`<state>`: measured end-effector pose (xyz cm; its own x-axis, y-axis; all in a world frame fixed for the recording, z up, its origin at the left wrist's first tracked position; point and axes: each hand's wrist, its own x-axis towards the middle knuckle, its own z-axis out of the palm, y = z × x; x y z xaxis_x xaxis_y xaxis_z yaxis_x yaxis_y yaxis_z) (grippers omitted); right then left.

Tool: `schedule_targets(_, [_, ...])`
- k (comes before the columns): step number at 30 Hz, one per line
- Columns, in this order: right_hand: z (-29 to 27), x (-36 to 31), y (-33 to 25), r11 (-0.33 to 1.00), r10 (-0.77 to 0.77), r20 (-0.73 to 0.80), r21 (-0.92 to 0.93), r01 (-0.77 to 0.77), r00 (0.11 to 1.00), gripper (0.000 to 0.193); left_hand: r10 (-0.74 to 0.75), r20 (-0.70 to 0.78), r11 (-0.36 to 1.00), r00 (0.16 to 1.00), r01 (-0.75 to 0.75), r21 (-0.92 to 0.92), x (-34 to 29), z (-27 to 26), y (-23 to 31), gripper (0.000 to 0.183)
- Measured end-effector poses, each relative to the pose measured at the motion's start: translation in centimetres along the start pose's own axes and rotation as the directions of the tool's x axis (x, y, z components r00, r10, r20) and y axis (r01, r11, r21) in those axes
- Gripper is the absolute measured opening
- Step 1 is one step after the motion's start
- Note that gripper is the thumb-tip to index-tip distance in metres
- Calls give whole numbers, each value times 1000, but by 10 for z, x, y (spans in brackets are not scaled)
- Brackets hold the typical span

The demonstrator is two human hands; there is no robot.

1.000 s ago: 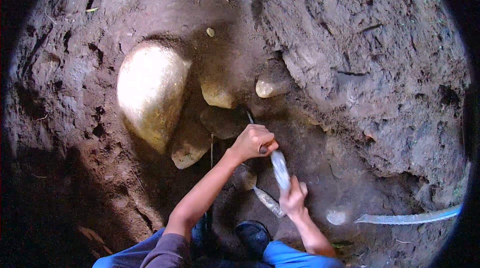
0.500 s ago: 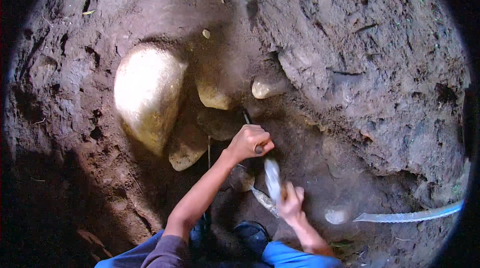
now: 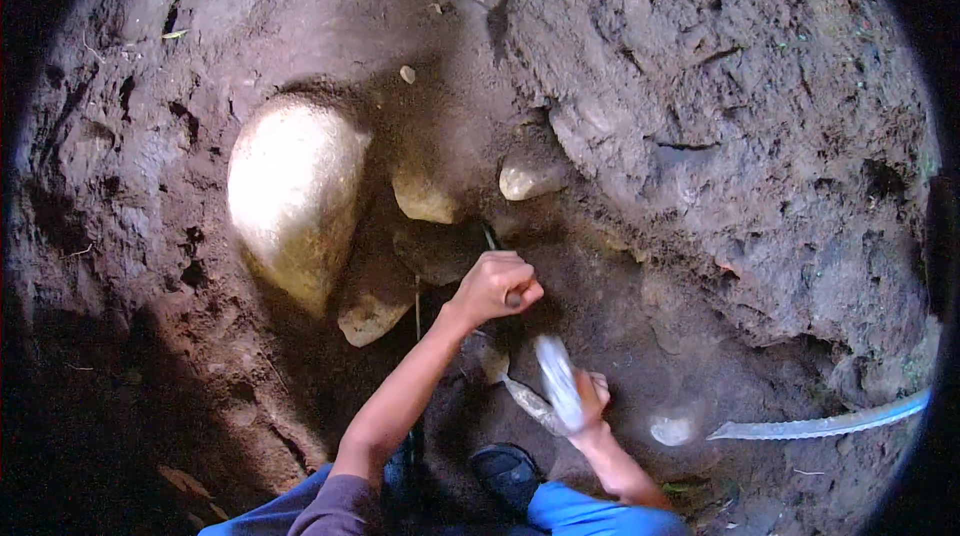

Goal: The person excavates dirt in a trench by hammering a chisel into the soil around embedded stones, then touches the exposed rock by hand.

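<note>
My left hand is closed in a fist round a thin metal rod. The rod's round butt shows at the thumb side, and its far end points into the soil below the pale stones. Lower and to the right, my right hand grips a pale, elongated object, smeared by motion, so its kind is unclear. A gap separates it from the rod's butt. Under that object, a trowel with a light handle lies on the dirt, its blade toward my left forearm.
A large pale boulder sits in the soil at left, with smaller stones nearby. At right lie a round stone and a long serrated blade. A rough earth bank rises at right. My shoe is below.
My right hand and the pale object have shifted slightly down and right, away from the rod's butt. My left hand stays nearly in place round the rod.
</note>
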<state>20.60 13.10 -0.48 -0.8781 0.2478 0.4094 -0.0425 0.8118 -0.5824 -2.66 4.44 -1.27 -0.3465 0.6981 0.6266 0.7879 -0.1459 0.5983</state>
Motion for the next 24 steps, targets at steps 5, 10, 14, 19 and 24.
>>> schedule_targets(5, [0, 14, -11, 958, 266, 198, 51, -281, 943, 27, -24, 45, 999, 999, 25, -25, -3, -5, 0, 24])
schedule_targets(10, [4, 19, -8, 947, 313, 195, 16, -322, 929, 25, -22, 3, 999, 1000, 22, -39, 1, -3, 1, 26])
schedule_targets(14, [-4, 4, -14, 1000, -8, -86, 28, 10, 996, 28, -18, -13, 999, 1000, 18, -34, 3, 0, 2, 25])
schedule_targets(19, [-1, 16, -15, 941, 281, 108, 161, -296, 953, 26, -3, 45, 999, 999, 5, -51, -8, -7, -1, 26])
schedule_targets(24, [1, -39, 4, 575, 399, 126, 736, -356, 908, 55, 8, 32, 999, 999, -7, -32, -14, -17, 14, 28])
